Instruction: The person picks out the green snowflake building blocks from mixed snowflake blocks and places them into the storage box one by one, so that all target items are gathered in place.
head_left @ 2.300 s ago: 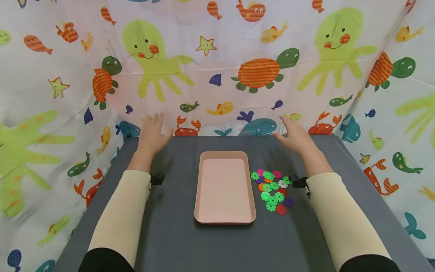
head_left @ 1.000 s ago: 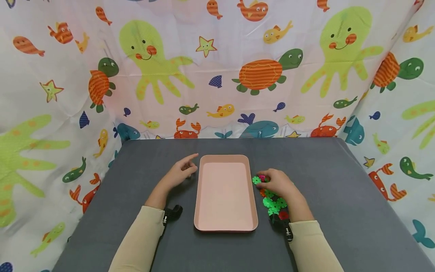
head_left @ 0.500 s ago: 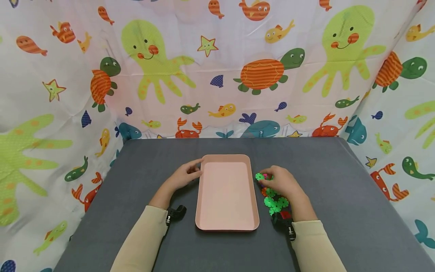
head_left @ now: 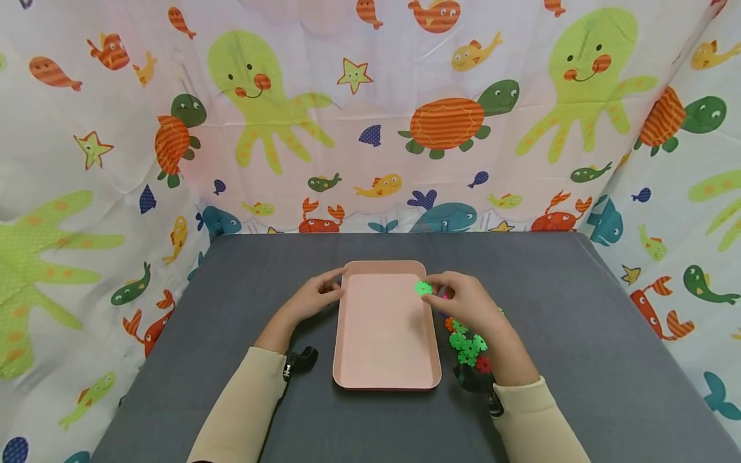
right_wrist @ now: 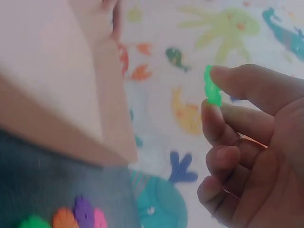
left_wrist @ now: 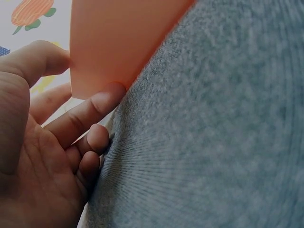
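Pale pink plastic forms the one tray (head_left: pixel 382 341) that, in the head view, is set lengthwise on the grey table (head_left: pixel 359 431). Its left side, near the far corner, is held by the left hand (head_left: pixel 315 297). One green disc (head_left: pixel 423 288) with a toothed edge is pinched in the right hand (head_left: pixel 467 299) and is seen over the tray's right rim, near the far corner. To the right of the tray, loose discs (head_left: pixel 467 350) are gathered in one heap; among them one red disc (head_left: pixel 483 364) and one orange disc (head_left: pixel 449 323) are made out, with several green ones whose exact number cannot be told, since they overlap and are partly hidden by the hand. Two cream sleeves (head_left: pixel 237 411) are worn, and three turtles (head_left: pixel 447 124) are printed on the curtain (head_left: pixel 382 157).

In the left wrist view, the tray's wall is gripped narrowly between thumb and fingers, while two fingers are curled below, near the cloth.

In the right wrist view, the single green disc is shown edge-on, pinched between thumb and one fingertip, well apart from the tray's wall. At the lower left, one purple disc (right_wrist: pixel 83 213), one pink disc (right_wrist: pixel 99 218), one orange and one green are seen, cut off by the frame's edge.
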Action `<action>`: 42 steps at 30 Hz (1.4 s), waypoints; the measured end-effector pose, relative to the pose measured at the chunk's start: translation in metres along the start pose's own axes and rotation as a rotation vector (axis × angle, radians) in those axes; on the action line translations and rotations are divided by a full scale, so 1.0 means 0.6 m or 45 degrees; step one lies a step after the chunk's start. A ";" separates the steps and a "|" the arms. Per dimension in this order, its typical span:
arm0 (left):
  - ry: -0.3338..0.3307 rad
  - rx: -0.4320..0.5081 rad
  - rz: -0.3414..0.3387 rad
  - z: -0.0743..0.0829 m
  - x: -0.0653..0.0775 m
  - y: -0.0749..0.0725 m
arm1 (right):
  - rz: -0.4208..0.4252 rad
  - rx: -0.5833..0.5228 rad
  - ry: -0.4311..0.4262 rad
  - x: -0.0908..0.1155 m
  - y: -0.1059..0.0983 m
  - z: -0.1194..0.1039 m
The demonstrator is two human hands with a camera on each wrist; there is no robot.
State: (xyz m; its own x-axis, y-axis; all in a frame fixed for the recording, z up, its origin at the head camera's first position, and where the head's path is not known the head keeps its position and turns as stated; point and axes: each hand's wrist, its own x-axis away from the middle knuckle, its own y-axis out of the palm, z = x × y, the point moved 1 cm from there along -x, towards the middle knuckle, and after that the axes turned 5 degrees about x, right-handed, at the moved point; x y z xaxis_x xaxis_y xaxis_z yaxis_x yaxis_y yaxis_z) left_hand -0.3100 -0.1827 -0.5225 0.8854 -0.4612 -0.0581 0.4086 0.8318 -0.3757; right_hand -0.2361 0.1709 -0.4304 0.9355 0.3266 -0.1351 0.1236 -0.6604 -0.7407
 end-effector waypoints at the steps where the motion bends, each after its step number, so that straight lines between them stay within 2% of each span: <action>1: -0.002 -0.002 0.003 0.001 0.000 0.000 | -0.003 -0.031 -0.008 0.000 0.003 -0.007; 7: -0.019 -0.010 0.011 -0.002 0.000 -0.001 | -0.016 -0.148 -0.083 0.000 0.031 -0.043; 11: -0.022 -0.026 0.018 -0.006 -0.001 -0.001 | -0.036 -0.136 -0.157 0.001 0.058 -0.066; 20: -0.020 -0.034 0.024 -0.007 -0.001 0.000 | -0.160 -0.085 -0.297 0.009 0.121 -0.101; 28: 0.009 -0.013 0.019 -0.007 -0.005 -0.003 | -0.325 0.024 -0.251 0.012 0.170 -0.112; 35: -0.007 -0.012 0.025 -0.010 -0.002 -0.003 | -0.463 0.180 -0.336 0.020 0.210 -0.111; 42: -0.022 -0.018 0.024 -0.011 0.000 -0.001 | -0.550 0.159 -0.341 0.024 0.227 -0.106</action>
State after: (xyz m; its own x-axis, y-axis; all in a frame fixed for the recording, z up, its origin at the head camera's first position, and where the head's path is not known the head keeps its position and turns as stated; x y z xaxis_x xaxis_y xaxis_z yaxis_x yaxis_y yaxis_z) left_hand -0.3119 -0.1855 -0.5284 0.8966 -0.4400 -0.0496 0.3887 0.8358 -0.3876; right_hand -0.1848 0.0426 -0.4914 0.6886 0.7235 0.0486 0.4238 -0.3472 -0.8366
